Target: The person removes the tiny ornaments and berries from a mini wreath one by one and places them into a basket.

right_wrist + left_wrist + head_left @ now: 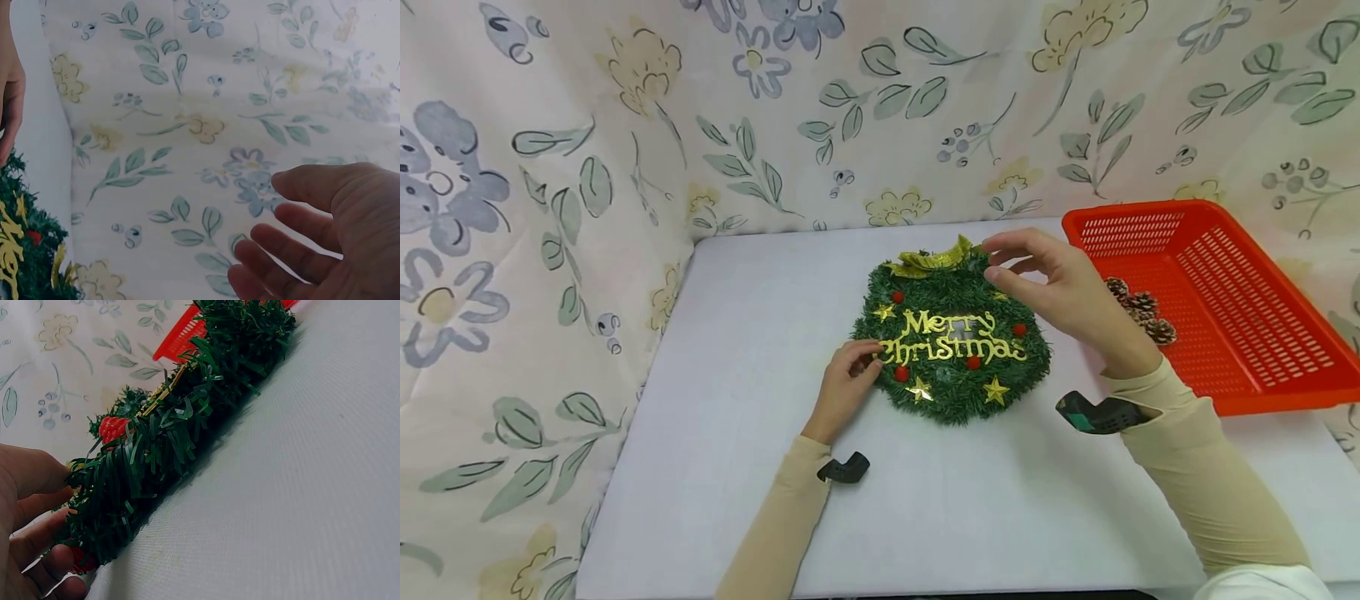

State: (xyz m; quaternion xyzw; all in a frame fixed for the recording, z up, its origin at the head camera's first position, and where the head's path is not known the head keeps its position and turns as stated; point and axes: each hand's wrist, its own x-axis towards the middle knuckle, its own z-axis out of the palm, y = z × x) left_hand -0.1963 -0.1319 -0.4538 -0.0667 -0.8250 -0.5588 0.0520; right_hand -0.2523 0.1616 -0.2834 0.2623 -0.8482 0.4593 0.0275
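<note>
A round green tinsel wreath (pixel 946 392) lies on the white table. It bears gold "Merry Christmas" lettering (pixel 953 337), gold stars, red berries and a gold ribbon bow (pixel 928 262) at its far edge. My left hand (pixel 847 385) is at the wreath's left edge, fingertips touching the green strands; the left wrist view shows the fingers (pixel 37 540) loosely spread along that edge. Raised over the wreath's far right side, my right hand (pixel 1060 287) has thumb and fingers apart and slightly bent. The right wrist view shows nothing between its fingers (pixel 294 250).
At the right of the table stands a red plastic basket (pixel 1262 333) with perforated walls. Several pine cones (pixel 1142 310) lie at its left side. Floral cloth (pixel 850 117) hangs behind the table and along its left.
</note>
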